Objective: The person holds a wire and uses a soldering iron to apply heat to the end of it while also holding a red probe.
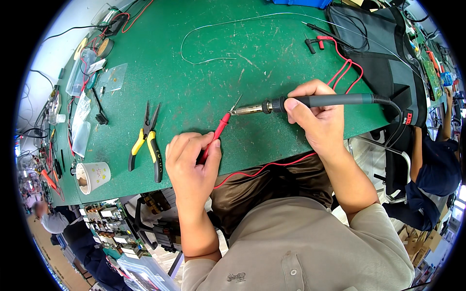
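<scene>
My left hand (191,169) is closed around a red test probe (219,129), angled up and away from me. My right hand (318,116) grips a soldering iron (340,99) with a dark grey handle. The iron's metal tip meets the upper end of the probe, where a thin metal pin sticks up; whether they actually touch is hard to tell. A red lead hangs below along the table's near edge. Left of my left hand lie yellow-and-black long-nose pliers (154,148) on the green tabletop (242,63).
A paper cup (97,177), clutter and plastic bags (81,123) line the left. At the upper right are probe leads (348,65) and a dark tool bag (398,53); a blue bin (301,2) tops the view. Circuit boards (109,225) sit lower left. Other people (429,165) are at both sides.
</scene>
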Demonstrator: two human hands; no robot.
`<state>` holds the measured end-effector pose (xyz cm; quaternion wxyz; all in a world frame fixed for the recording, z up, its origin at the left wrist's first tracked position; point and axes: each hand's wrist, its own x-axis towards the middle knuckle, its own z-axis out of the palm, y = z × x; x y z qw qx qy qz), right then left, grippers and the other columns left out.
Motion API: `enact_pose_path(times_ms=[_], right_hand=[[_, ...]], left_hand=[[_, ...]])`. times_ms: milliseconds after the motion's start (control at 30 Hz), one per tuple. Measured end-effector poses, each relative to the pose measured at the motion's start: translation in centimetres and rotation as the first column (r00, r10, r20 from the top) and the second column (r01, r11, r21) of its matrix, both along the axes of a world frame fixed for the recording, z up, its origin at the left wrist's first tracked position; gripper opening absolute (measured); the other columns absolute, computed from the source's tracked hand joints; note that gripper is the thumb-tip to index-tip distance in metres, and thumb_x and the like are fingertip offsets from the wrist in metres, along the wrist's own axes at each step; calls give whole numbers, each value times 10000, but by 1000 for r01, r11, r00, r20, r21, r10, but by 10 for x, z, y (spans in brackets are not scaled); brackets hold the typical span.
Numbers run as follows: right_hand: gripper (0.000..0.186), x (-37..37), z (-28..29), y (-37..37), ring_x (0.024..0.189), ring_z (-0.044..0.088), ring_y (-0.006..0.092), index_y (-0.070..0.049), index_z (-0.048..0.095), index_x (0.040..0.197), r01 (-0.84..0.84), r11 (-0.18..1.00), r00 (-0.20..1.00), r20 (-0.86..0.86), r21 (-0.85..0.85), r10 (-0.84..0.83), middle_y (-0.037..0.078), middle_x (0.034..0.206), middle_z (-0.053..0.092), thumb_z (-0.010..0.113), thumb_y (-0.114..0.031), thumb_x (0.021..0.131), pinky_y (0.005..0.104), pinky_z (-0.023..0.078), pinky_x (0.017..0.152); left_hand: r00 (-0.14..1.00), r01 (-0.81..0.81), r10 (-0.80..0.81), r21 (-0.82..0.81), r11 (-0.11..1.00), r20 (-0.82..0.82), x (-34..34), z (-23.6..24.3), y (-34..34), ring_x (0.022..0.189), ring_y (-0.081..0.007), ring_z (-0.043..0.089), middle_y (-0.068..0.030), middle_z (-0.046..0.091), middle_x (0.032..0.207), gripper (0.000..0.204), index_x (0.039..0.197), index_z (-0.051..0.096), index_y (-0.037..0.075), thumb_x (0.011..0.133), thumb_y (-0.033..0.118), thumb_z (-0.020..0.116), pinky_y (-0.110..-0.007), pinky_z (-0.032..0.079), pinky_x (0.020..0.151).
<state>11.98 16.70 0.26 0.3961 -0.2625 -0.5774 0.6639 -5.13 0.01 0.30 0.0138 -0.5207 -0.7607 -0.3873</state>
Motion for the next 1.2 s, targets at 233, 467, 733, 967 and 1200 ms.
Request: enact_pose_path(times_ms=[233,467,733,967,1200], right_hand=[[113,-1,-1,0,606,513,33,11,597,883,23,999,997,-70,-46,-26,16,720,597,703,-2,845,183,374,506],[123,0,-2,1,596,533,34,13,596,900,55,997,995,-77,-61,-60,23,719,604,706,-5,847,170,399,500],[114,0,-5,2,601,544,36,6,594,908,71,996,991,-111,-54,-77,28,741,618,694,2,853,168,411,504],[101,1,-4,3,601,544,38,5,591,899,90,995,990,-106,-44,-94,37,752,625,684,-3,860,170,409,506],[94,1,-4,3,605,545,39,0,589,891,96,994,985,-137,-53,-103,40,758,627,679,-10,865,175,412,511]], left_hand=[[1000,0,0,3,1000,9,0,-1,0,682,-212,569,-94,621,770,133,844,673,2,725,-15,729,-309,452,653],[1000,-1,1,4,1000,14,0,0,-1,686,-218,570,-95,618,767,131,843,672,4,725,-15,728,-311,452,663],[1000,1,-1,-3,1000,6,1,0,0,691,-224,576,-101,617,766,126,844,675,-3,727,-15,722,-313,455,660],[999,-33,32,-30,999,-42,3,1,-1,704,-237,590,-108,622,776,121,856,690,-16,737,-14,714,-322,465,646],[988,-53,48,-31,998,-144,5,-1,-1,712,-239,576,-100,606,805,123,895,691,-22,772,-25,698,-337,460,631]])
